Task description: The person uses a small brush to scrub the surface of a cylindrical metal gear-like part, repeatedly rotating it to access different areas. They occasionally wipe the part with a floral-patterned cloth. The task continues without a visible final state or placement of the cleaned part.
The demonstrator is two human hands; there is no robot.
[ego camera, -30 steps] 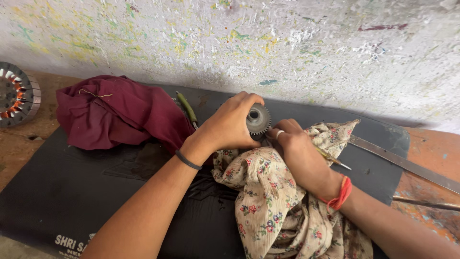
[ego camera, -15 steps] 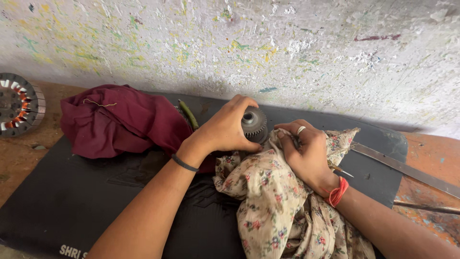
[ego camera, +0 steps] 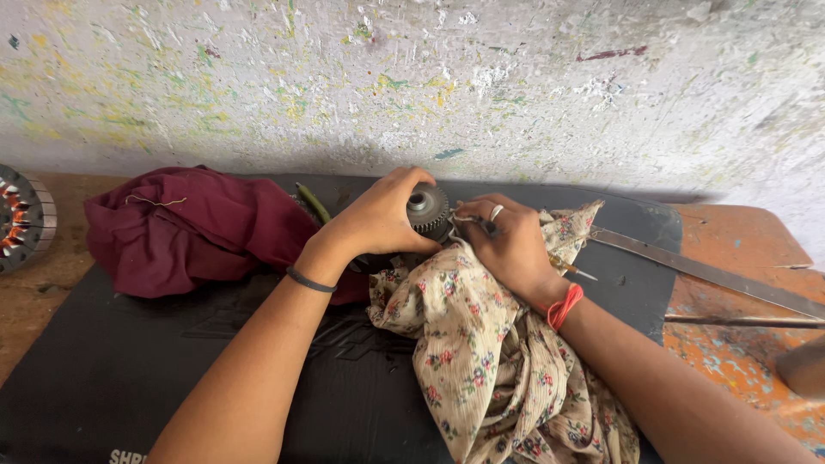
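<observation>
Left hand (ego camera: 378,222) grips a toothed metal part (ego camera: 427,209) near the worktop's (ego camera: 103,378) far edge; right hand (ego camera: 509,245) pinches a thin tool (ego camera: 567,266) over floral cloth (ego camera: 481,361).

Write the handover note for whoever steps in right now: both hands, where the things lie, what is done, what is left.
Left hand: gripping the round toothed metal part, held above the black mat.
Right hand: beside the part, fingers pressing a thin tool to it; the tool's kind is unclear.
Floral cloth: under both hands, trailing toward the viewer.
Maroon cloth: bunched at left.
Done: part in hand.
Left: work on the part is under way; how far cannot be told.
</observation>
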